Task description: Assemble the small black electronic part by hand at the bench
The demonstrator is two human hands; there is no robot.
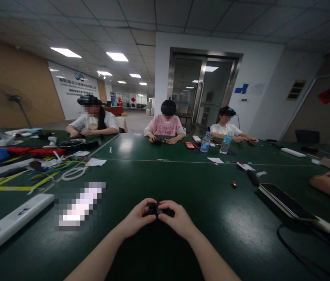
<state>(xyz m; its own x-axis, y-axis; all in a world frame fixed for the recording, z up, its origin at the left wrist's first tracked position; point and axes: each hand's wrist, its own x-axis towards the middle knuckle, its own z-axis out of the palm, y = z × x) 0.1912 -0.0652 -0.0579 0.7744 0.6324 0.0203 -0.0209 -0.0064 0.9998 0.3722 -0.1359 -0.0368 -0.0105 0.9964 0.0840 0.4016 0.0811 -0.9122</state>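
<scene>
Both of my hands meet in front of me over the dark green table. Between them is a small black object whose kind I cannot make out; the fingers cover much of it. My left hand pinches its left side with thumb and fingers. On the right side, my right hand grips it the same way, fingertips close to those of the left. A tiny red and black item lies farther off to the right.
A white power strip and a blurred-out bright rectangle lie left, near cables. A phone lies right, beside a black cable. Another person's hands rest at the right edge. Bottles and several seated people are beyond.
</scene>
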